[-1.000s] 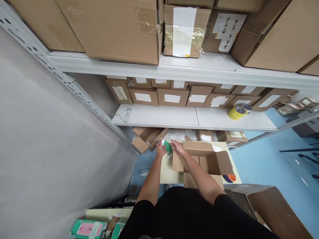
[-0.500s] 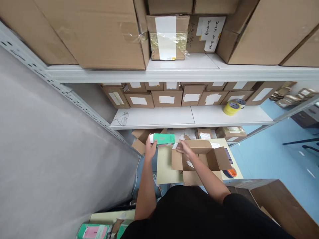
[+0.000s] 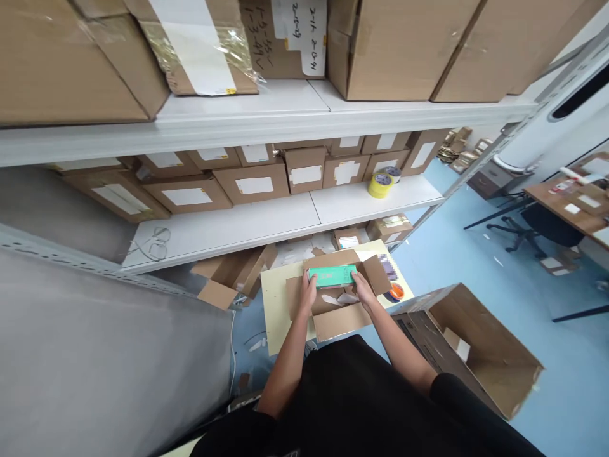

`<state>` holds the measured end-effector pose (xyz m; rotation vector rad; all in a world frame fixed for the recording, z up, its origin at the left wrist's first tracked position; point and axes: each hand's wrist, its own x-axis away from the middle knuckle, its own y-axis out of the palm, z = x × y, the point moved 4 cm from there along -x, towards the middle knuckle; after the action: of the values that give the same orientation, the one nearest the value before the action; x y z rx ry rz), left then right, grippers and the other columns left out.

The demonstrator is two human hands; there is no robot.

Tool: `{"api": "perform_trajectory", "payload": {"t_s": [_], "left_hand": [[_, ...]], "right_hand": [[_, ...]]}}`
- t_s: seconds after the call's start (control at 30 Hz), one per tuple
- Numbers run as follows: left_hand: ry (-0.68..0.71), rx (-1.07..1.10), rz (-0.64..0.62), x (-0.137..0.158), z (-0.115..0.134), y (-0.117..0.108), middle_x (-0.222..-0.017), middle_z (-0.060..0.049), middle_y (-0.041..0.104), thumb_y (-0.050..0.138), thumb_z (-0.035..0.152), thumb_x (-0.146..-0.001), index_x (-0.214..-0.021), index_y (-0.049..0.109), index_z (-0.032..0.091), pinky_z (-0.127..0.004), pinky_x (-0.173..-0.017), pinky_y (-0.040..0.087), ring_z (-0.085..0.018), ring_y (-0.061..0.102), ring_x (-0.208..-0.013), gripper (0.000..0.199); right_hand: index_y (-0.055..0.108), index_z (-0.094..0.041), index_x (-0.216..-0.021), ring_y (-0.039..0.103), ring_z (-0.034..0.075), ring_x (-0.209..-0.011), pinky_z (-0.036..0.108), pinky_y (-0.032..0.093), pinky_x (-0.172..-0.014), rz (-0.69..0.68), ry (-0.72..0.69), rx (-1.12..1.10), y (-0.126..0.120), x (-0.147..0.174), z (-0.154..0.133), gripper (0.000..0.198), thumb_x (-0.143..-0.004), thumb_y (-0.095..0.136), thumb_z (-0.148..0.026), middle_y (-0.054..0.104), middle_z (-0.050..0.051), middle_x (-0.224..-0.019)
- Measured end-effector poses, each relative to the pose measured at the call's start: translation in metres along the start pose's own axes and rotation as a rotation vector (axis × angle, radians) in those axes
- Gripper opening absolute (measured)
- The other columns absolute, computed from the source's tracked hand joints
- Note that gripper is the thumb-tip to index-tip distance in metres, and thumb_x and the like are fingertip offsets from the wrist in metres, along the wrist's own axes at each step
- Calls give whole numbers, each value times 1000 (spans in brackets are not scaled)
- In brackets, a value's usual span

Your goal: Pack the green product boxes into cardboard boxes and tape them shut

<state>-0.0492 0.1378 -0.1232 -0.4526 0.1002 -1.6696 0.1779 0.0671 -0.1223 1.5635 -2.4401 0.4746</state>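
stockroom or packing room, white shelves (image 3: 266, 222) of labelled cartons (image 3: 255, 184), tape rolls (image 3: 380, 190), desk (image 3: 552, 198) beyond

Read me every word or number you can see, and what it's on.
"1-3-55", probably: handwritten on the top-shelf carton.
"1-3-49", probably: same carton.
"2-", starting handwritten numbers on its white label; remainder uncertain.
Green box: print too small to read.
Middle-shelf labels, yellow tape roll: unreadable.

The green box (image 3: 332, 276) is elongated, with pale print on its upward face. It is held at both ends, long axis crosswise, over the open carton (image 3: 341, 322). The carton is brown cardboard and stands on the pale yellow table (image 3: 273, 308), flaps spread outward. The box hides part of its opening.
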Motion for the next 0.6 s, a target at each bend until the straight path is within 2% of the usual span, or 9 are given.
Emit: {"api": "perform_trajectory", "payload": {"t_s": [0.07,0.13,0.2,0.23,0.33,0.4,0.6], "left_hand": [[-9,-91,59,4,-3,4,-169,-12,34,45,45,-102,-162,31,21,-44,-128,27,-28,26,-158,66],[32,-176,105,9,-5,2,-173,-13,22,52,46,-99,-161,33,20,-46,-130,22,-30,18,-160,69],[101,-234,96,15,-7,-2,-175,-12,16,55,46,-98,-158,40,21,-46,-128,26,-31,20,-160,67],[134,-266,76,19,-9,-3,-174,-11,17,56,45,-97,-155,44,22,-46,-127,28,-31,23,-159,64],[207,-409,-35,30,-18,-3,-170,-10,30,61,43,-93,-146,57,25,-47,-126,32,-30,31,-156,56],[213,-540,-138,38,-28,0,-169,-9,33,69,44,-87,-142,61,25,-47,-127,29,-32,28,-157,59],[170,-771,-389,55,-53,14,-176,-10,9,91,55,-61,-149,56,25,-58,-127,19,-43,-5,-160,100]], "right_hand": [[56,-23,-147,57,29,-137,40,54,-106,99,50,41,-16,0,6,71,-91,51,-66,58,9,-152],[52,-23,-152,48,29,-147,42,46,-116,156,44,94,-29,-1,7,74,-91,54,-64,51,9,-159],[50,-24,-154,42,28,-151,43,40,-122,137,-27,120,-35,-3,4,73,-92,54,-63,48,8,-161],[49,-25,-155,41,27,-152,43,38,-123,118,-62,118,-36,-3,4,72,-93,54,-63,47,7,-162],[48,-27,-156,41,26,-152,44,35,-125,64,-74,73,-32,-3,8,73,-93,55,-64,46,5,-163],[46,-26,-157,41,27,-152,44,34,-126,33,-48,46,-27,-3,15,77,-91,57,-65,45,6,-163],[50,-25,-154,47,29,-148,47,38,-123,-14,-97,70,-17,-6,31,73,-91,57,-62,49,8,-160]]}}
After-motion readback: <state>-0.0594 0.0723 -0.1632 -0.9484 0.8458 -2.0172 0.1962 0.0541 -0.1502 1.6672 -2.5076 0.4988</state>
